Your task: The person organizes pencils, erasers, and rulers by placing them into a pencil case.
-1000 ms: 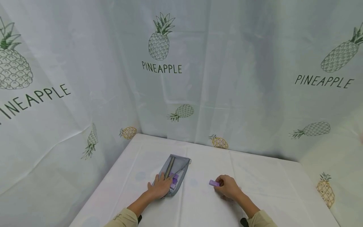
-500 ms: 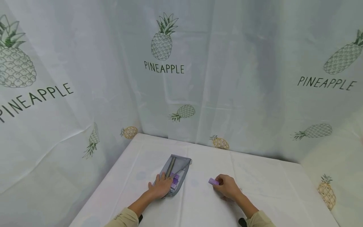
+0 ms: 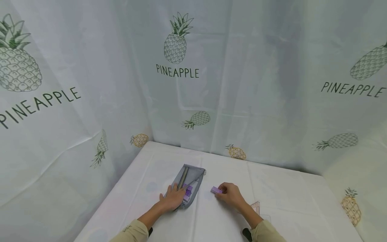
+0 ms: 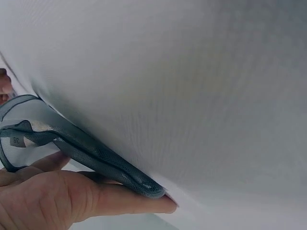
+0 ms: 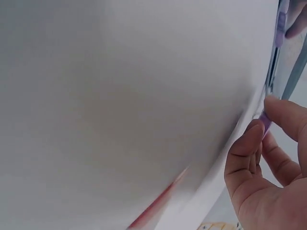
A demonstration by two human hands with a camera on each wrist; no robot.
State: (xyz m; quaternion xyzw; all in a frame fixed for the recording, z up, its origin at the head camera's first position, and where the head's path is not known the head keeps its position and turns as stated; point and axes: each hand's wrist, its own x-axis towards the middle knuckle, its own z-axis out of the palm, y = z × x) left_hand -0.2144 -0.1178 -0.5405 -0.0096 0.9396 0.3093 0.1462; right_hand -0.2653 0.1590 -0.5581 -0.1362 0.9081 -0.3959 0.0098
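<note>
A grey mesh pouch [image 3: 196,172] lies on the white-covered table. Through it show dark pencil-like sticks [image 3: 183,177] and several purple pieces [image 3: 188,191]. My left hand [image 3: 173,198] rests on its near left part with the fingers spread. In the left wrist view, the thumb lies straight along the edge of the pouch [image 4: 103,153]. To the right of the pouch, my right hand [image 3: 231,194] pinches a small purple block [image 3: 215,190] between thumb and fingers. Most of this block [image 5: 266,125] is hidden by the fingertips in the right wrist view.
Beside my right forearm lies a flat piece with a pinkish, ruler-like edge [image 3: 256,206], and a clear outline [image 3: 266,217] shows next to it. Pineapple-printed curtains [image 3: 242,84] stand behind the table [image 3: 281,188] and along its sides.
My right hand has moved left toward the pouch with the purple block, uncovering more of the ruler-like piece. The left hand stays on the pouch; the head view has shifted slightly.
</note>
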